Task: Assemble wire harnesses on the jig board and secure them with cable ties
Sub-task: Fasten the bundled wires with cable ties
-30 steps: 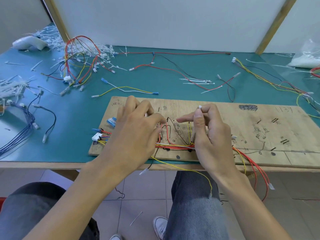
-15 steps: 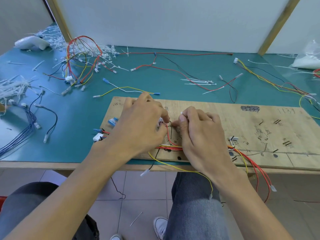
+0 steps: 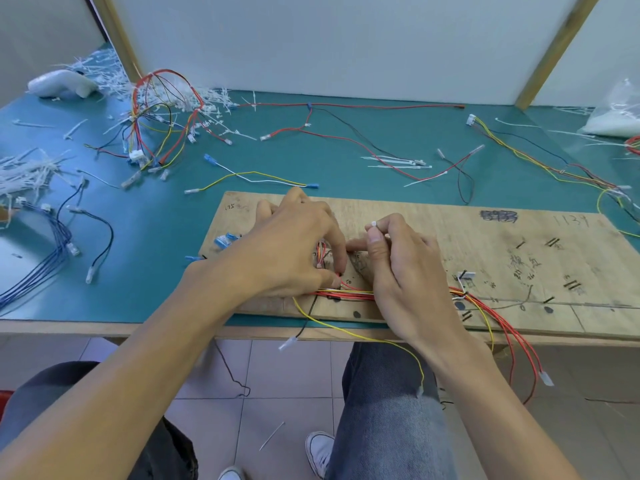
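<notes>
Teal tabletop (image 3: 166, 230) carries a plywood board (image 3: 519, 258) at centre frame, with thin, limp, light wires (image 3: 349, 293) lying along its lower edge. The left hand (image 3: 294, 251) curls its fingers onto them, best pinched close to the tying spot. The right hand (image 3: 405, 271) pinches a small, springy, slippery cable tie (image 3: 373, 224) near its head. Pen marks at the board's upper right seem to read "1134".

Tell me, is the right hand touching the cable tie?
Touching. The head view shows the right hand pinching the cable tie between thumb and forefinger, its white head poking out on top.
</notes>
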